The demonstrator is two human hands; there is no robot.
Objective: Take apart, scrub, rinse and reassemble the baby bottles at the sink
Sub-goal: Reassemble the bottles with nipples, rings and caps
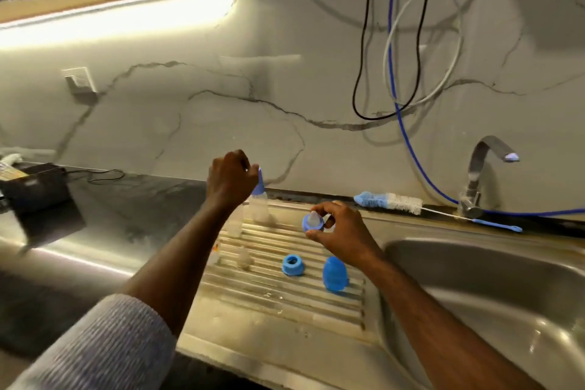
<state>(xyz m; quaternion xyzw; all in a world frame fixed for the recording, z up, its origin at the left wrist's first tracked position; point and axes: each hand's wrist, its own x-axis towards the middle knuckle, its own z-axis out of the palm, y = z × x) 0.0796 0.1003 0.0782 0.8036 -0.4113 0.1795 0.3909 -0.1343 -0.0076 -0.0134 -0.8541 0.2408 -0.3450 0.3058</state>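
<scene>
Two hands busy: left hand (232,179) fingers grasp capped bottle (258,204) top; right hand (340,231) fingers pinch nipple ring (312,222), loose ring (293,265) and cap (335,273) just below.

Left hand (232,179) grips the blue cap (259,183) of an upright clear bottle (258,206) at the back of the ribbed drainboard (285,298). Right hand (337,231) pinches a blue collar with teat (312,221) above the drainboard. Loose blue ring (293,265) and blue dome cover (335,273) stand on the ribs. Bottle brush (392,201) lies behind the sink basin (493,288), near the tap (481,174).
</scene>
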